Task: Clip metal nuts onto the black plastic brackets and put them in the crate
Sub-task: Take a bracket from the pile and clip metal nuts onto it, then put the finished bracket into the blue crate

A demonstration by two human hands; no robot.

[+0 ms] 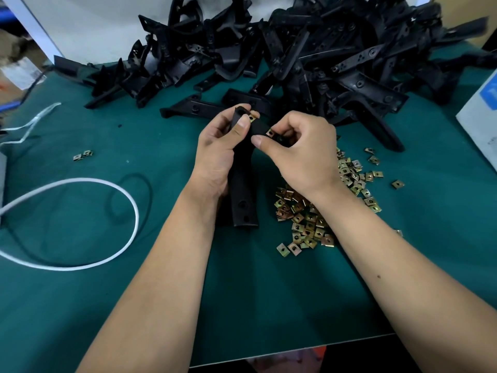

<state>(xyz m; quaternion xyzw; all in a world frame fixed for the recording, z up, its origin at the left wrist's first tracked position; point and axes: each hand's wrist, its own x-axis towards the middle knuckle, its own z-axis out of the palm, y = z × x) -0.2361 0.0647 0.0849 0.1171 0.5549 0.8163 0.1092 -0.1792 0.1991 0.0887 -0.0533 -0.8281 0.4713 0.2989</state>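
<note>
My left hand point(219, 149) grips a long black plastic bracket point(243, 200) over the green table, its lower end pointing toward me. One brass-coloured metal nut point(252, 118) sits clipped near the bracket's top, under my left thumb. My right hand point(298, 149) pinches a second metal nut point(270, 133) against the bracket's right edge, lower down. A loose heap of metal nuts point(317, 211) lies on the table under my right wrist. The crate is not in view.
A big pile of black brackets point(282, 49) fills the back of the green table point(80, 305). Two stray nuts point(82, 155) lie at the left. A white cable point(107, 254) loops at the left front. A white box point(481, 125) stands at the right edge.
</note>
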